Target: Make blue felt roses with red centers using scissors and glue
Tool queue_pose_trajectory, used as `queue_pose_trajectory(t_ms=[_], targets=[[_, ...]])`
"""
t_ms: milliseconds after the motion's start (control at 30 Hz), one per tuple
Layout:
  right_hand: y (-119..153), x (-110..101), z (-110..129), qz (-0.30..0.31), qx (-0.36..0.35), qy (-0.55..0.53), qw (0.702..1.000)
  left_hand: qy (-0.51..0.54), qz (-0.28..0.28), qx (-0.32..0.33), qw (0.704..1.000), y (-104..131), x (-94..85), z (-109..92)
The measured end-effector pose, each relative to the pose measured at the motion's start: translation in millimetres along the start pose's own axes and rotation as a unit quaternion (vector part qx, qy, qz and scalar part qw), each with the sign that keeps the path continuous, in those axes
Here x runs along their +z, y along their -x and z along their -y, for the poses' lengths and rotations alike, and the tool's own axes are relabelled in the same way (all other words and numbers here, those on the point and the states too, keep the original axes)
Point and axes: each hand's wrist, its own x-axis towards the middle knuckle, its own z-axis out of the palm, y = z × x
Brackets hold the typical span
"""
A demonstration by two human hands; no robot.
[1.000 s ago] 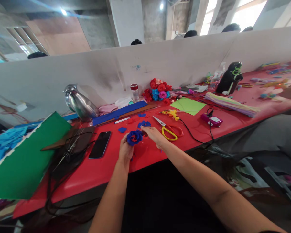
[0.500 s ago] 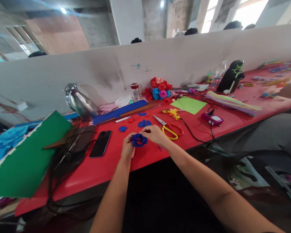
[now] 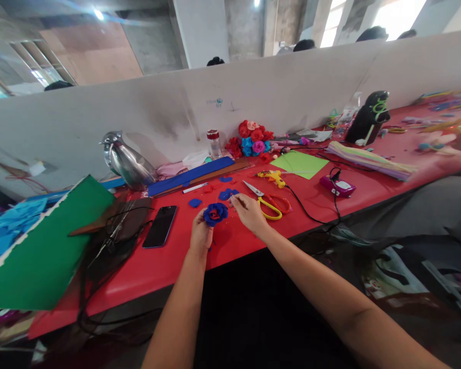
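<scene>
A blue paper flower (image 3: 215, 214) with a reddish centre is in my left hand (image 3: 200, 230), its fingers wrapped round the base. Just right of it, my right hand (image 3: 249, 212) is closed, thumb and fingertips together; whatever they may pinch is too small to make out. Its fingertips overlap the near side of some blue petals (image 3: 227, 193) on the red table (image 3: 134, 274). More loose pieces lie close by: a single blue petal (image 3: 194, 203) and red scraps (image 3: 208, 189). Scissors (image 3: 269, 209) with yellow and red handles rest beside my right hand.
A yellow glue gun (image 3: 273, 178) with a black cord lies behind the scissors, near a light green sheet (image 3: 301, 163). To the left are a phone (image 3: 159, 226), a green sheet (image 3: 49, 256) and a steel jug (image 3: 126, 161). Finished flowers (image 3: 255, 138) stand against the partition.
My right hand has come away from the flower, slightly to the right. My left hand has shifted a little left with the flower, which now faces up more fully.
</scene>
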Motion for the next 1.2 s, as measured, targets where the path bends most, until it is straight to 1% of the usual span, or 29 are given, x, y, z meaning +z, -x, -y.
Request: queue_pose_trajectory(t_ms=[67,133,233,300,400,500,600,667,733,833,933,1100,1200], targets=[[1,4,-6,0.034,0.045,-0.024,0.998,0.025,-0.023,-0.012,0.999,-2,-1.9,1],[3,8,-9,0.053,0.065,-0.048,0.995,0.035,-0.038,-0.020,0.998,-4,-3.9,2],[7,14,-10,0.043,0.077,-0.086,0.992,0.037,-0.043,-0.018,0.998,-5,-6.7,2],[9,17,-9,0.039,0.102,-0.115,0.987,0.041,-0.043,-0.013,0.998,-5,-7.5,1],[14,22,-8,0.053,0.143,-0.161,0.975,0.047,-0.039,0.000,0.998,-4,-6.2,0],[18,26,-4,0.065,0.175,-0.214,0.959,0.048,-0.033,0.016,0.998,-2,-3.6,-2],[20,28,1,0.059,0.221,-0.271,0.935,0.044,-0.029,0.029,0.998,-1,-2.1,-3],[21,30,4,0.056,0.244,-0.277,0.928,0.042,-0.030,0.036,0.998,0,-2.0,-3],[21,32,7,0.054,0.259,-0.263,0.928,0.040,-0.031,0.044,0.998,0,-2.2,-4],[19,35,9,0.052,0.257,-0.216,0.941,0.032,-0.028,0.048,0.998,1,-2.6,-4],[14,35,7,0.047,0.238,-0.176,0.954,0.027,-0.022,0.041,0.999,0,-2.4,-3],[4,28,-2,0.024,0.199,-0.126,0.972,0.020,0.000,0.009,1.000,0,-1.1,-2],[3,26,-4,0.027,0.183,-0.104,0.977,0.027,0.009,-0.018,0.999,1,-1.2,-3]])
